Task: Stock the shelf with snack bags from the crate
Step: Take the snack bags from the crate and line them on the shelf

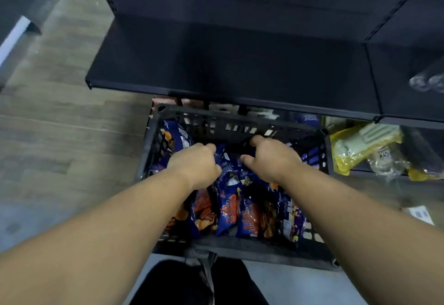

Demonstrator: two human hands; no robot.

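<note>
Both hands are down in the crate (240,122): left hand (195,163) grips a blue snack bag (228,180), right hand (271,158) fingers curl onto the bags.

My left hand (194,163) and right hand (271,158), both bare: no gloves, rings or watch; forearms uncovered, no sleeves in view. Below the crate (240,249), my dark trousers (192,283) with a grey hanging strap (209,271).

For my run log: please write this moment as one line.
stage: picking | left hand: grips snack bags | right hand: reaching in crate | shelf: bare
</note>
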